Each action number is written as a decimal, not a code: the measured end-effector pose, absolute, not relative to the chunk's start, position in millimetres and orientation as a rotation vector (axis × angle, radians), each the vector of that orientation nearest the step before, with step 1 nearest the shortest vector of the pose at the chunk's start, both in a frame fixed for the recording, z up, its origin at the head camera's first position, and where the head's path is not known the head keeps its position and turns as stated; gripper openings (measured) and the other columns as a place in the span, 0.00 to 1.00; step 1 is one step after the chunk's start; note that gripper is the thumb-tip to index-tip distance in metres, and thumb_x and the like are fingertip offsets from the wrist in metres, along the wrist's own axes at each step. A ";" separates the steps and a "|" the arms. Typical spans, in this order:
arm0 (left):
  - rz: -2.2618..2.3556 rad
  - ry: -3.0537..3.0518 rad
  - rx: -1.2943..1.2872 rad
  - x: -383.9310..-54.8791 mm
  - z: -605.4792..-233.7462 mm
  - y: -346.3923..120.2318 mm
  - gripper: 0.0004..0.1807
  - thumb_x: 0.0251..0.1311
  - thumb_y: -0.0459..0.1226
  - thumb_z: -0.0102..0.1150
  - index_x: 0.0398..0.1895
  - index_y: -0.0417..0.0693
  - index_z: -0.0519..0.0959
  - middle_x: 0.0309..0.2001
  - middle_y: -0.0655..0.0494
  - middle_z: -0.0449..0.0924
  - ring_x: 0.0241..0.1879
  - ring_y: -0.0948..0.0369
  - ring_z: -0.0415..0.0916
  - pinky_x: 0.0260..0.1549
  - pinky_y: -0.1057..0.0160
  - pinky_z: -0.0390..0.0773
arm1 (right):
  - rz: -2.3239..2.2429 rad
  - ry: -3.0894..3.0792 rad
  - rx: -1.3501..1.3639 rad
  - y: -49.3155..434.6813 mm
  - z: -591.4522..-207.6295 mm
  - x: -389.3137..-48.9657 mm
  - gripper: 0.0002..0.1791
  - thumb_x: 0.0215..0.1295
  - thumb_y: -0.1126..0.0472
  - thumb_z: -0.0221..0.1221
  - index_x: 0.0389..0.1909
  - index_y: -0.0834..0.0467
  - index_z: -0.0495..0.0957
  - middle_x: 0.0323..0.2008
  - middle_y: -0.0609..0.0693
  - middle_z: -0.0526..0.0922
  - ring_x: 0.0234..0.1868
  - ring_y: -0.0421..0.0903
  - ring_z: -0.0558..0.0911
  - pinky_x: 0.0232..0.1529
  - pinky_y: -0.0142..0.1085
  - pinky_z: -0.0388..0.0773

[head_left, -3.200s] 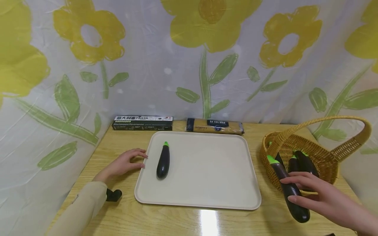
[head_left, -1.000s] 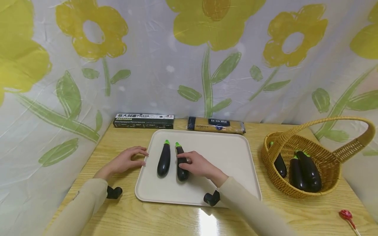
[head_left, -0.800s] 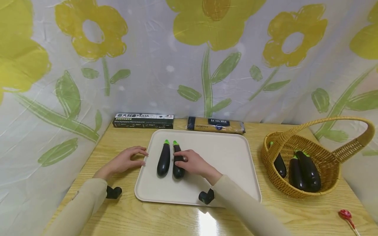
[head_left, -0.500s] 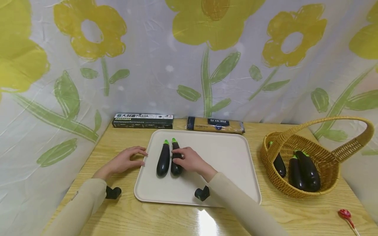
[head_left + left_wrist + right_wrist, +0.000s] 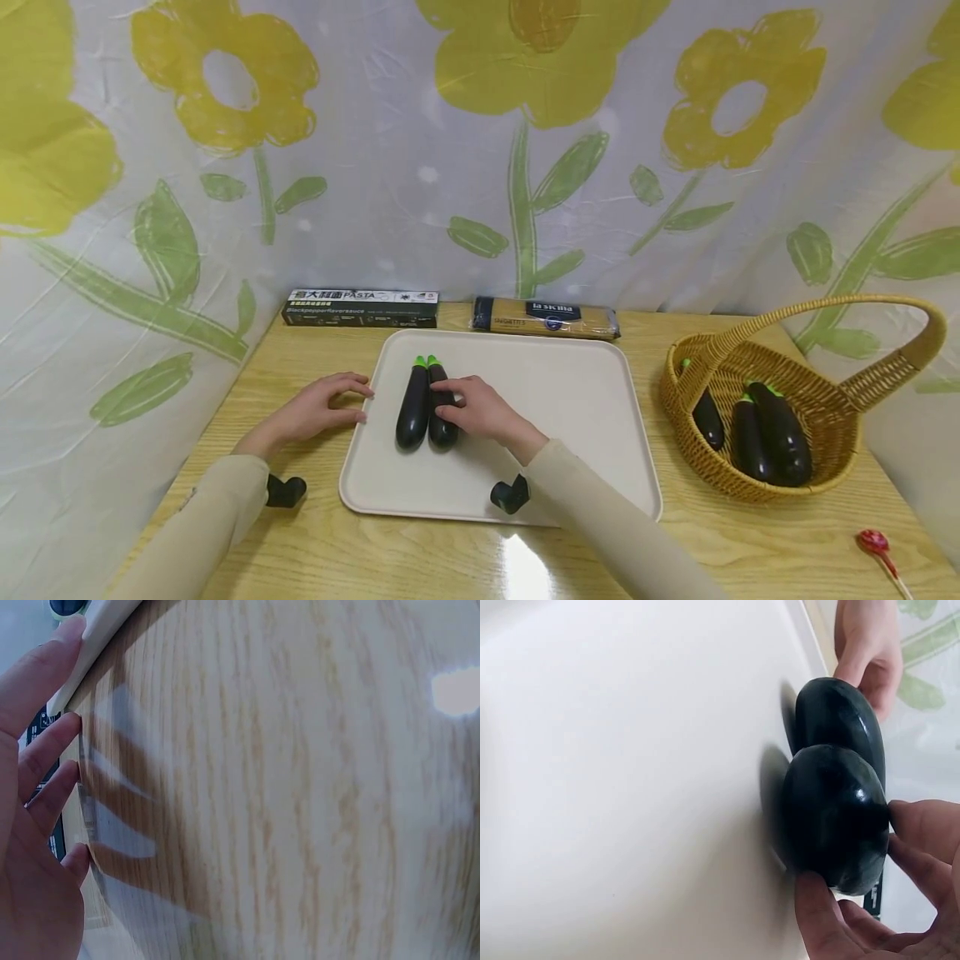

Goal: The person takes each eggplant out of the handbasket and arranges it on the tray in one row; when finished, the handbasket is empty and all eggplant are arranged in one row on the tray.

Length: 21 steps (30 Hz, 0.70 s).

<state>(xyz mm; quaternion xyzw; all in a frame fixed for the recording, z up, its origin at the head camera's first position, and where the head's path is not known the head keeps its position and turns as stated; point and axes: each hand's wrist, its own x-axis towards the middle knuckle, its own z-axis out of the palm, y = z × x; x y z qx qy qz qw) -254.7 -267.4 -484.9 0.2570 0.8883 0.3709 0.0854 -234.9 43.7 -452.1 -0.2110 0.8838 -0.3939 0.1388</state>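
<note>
Two dark eggplants with green stem ends lie side by side on the left part of a white tray. My right hand holds the right-hand eggplant from above, thumb on one side and fingers on the other. That eggplant presses against the left-hand eggplant in the right wrist view. My left hand, fingers spread and slightly bent, rests at the tray's left rim and holds nothing. In the left wrist view, the left hand's thumb lies by the tray's edge.
To the right stands a wicker basket with a tall handle; several eggplants are inside. Behind the tray lie a pasta box and a spaghetti packet. A red lollipop lies at the front right. A flowered curtain backs the table.
The right hand has brought an eggplant from the basket onto the tray. It has since slid it left until it meets the other eggplant. My left hand has stayed in place.
</note>
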 end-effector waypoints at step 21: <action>1.112 2.648 0.759 -253.4 -482.8 -266.7 0.17 0.60 0.41 0.67 0.51 0.48 0.81 0.63 0.38 0.70 0.67 0.38 0.61 0.66 0.36 0.56 | -1.248 2.491 -0.591 50.3 -456.5 -233.0 0.24 0.66 0.58 0.60 0.63 0.57 0.75 0.60 0.60 0.76 0.45 0.48 0.83 0.40 0.33 0.78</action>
